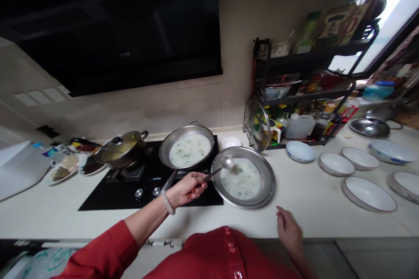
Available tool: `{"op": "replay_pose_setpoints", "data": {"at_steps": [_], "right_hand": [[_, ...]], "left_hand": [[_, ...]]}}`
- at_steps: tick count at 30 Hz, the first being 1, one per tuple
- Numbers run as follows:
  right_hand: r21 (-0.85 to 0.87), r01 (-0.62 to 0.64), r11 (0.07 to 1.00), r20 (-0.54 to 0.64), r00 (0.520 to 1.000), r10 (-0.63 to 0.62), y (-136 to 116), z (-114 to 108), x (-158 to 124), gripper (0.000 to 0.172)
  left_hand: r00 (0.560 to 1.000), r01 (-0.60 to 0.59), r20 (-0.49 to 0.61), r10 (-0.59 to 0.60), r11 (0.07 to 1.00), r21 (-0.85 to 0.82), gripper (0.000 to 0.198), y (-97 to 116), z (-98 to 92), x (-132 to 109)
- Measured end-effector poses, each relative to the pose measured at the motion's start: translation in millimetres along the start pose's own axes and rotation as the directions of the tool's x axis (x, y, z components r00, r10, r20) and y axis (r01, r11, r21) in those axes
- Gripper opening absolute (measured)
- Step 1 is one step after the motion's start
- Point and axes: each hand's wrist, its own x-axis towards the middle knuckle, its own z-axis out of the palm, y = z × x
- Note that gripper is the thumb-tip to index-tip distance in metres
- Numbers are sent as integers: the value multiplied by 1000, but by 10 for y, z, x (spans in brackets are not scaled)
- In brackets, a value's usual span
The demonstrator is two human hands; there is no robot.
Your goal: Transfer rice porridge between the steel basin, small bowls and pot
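My left hand [190,188] is closed round the handle of a metal ladle [227,163]. The ladle's bowl hangs over the near left part of a wide steel basin [269,196], which holds a white soup with green bits [244,183]. Behind the wrist, a steel pan [165,157] with similar white soup rests on the black cooktop [108,198]; its handle points toward me. Just off the basin's right front, my right hand [290,228] hovers near the counter's front edge, slightly blurred. Its fingers are curled, and nothing shows in them.
A lidded pot [122,150] stands on the left burner, beside plates of food [62,174]. Several white bowls [369,194] spread across the right counter. A glass lid [257,124] leans on a black rack [304,93] of bottles. Overhead hangs the range hood [131,52].
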Motion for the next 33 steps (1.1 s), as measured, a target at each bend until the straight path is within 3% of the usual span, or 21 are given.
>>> {"op": "replay_pose_setpoints", "data": {"at_steps": [3, 7, 11, 14, 24, 33], "right_hand": [[-3, -7, 1000, 8, 1000, 8, 11, 1, 3, 33], [-1, -13, 1000, 2, 1000, 13, 14, 5, 4, 33], [-22, -4, 1000, 4, 1000, 4, 26, 13, -3, 34], [-25, 17, 1000, 7, 1000, -17, 39, 16, -7, 34], [-45, 24, 999, -1, 1000, -24, 27, 11, -3, 34], [-70, 123, 990, -20, 992, -125, 48, 8, 0, 33]], "left_hand": [[998, -62, -40, 57, 988, -142, 19, 212, -208, -137], [951, -215, -228, 210, 977, 4, 16, 362, -613, -197], [864, -131, -443, 238, 957, 259, 4, 364, -980, -109], [847, -39, -488, 210, 940, 338, 14, 329, -1135, -31], [925, 15, -381, 5, 999, 51, 20, 379, -1235, -30], [932, -30, -362, -17, 992, -123, 15, 378, -1235, -75]]}}
